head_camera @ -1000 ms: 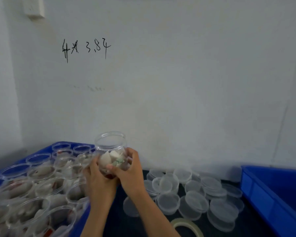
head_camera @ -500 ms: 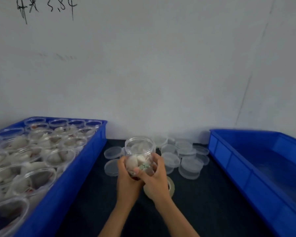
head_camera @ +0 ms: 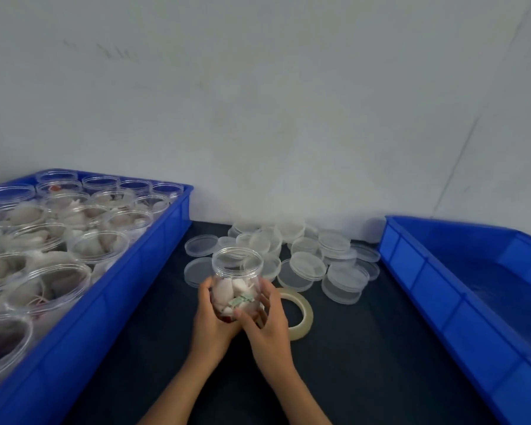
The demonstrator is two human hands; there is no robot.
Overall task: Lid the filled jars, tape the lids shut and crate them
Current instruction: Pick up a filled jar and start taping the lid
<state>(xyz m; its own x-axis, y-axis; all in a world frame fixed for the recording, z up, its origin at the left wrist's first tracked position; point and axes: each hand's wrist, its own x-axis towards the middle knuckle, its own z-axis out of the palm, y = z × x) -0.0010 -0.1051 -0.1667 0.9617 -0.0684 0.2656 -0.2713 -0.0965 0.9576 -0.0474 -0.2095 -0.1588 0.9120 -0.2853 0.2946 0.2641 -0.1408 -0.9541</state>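
Observation:
A clear plastic jar [head_camera: 237, 271] filled with white pieces stands upright with no lid, over the dark table [head_camera: 365, 348] at the centre. My left hand [head_camera: 212, 323] grips its left side and base. My right hand [head_camera: 269, 320] holds its right side, fingers curled round it. Just behind and to the right of my right hand a roll of clear tape [head_camera: 299, 314] lies flat. Several loose clear lids [head_camera: 307, 266] are heaped further back by the wall.
A blue crate [head_camera: 141, 271] on the left holds several open filled jars [head_camera: 98, 246]. Another blue crate [head_camera: 442, 289] with nothing visible inside sits on the right. A grey wall [head_camera: 273, 102] rises right behind the table.
Both hands have brought the jar from above the left crate down and rightward to the middle of the table, in front of the lids. The view has tilted down.

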